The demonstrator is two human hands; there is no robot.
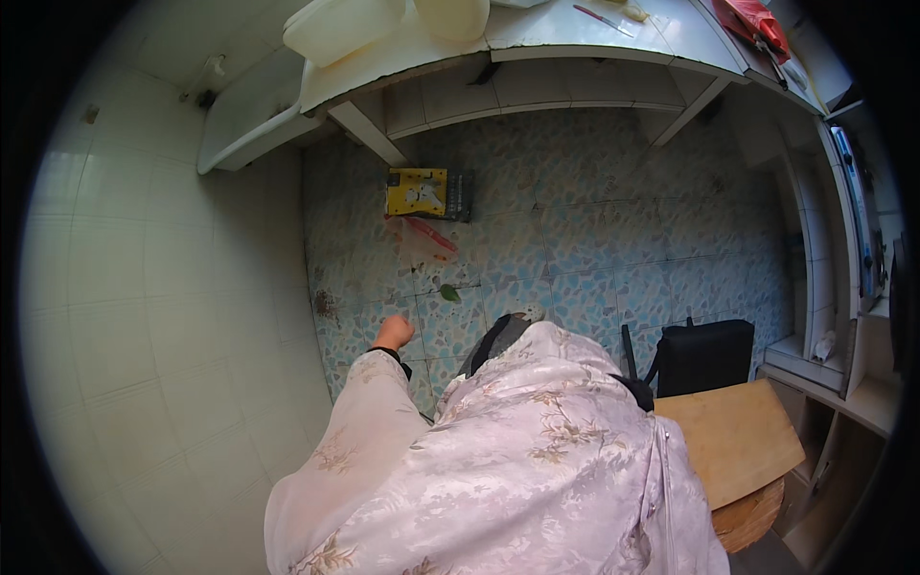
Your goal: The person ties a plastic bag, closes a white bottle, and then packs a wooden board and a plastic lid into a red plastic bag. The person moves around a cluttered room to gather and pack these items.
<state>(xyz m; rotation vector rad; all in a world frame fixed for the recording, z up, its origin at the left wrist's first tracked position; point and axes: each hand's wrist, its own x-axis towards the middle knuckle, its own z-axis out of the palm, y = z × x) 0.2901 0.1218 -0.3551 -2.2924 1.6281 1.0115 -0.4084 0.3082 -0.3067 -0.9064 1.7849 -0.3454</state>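
My left hand (395, 332) hangs over the patterned tile floor (582, 237) with its fingers curled in, and nothing shows in it. A black cuff sticks out from the pale pink floral sleeve (359, 410). My right hand is out of view. A green leaf (450, 292) lies on the floor just beyond my left hand. Farther off sits a yellow and black printed box (417, 192), with a crumpled clear and red plastic bag (431, 238) against its near side.
Ahead, a tiled counter (568, 52) carries pale plastic tubs (345, 29) and a red-handled knife (602, 21). A white sink (251, 133) stands at left by the tiled wall (165, 323). On my right are a black chair (706, 357), a wooden board (733, 438) and a round wooden block (751, 514).
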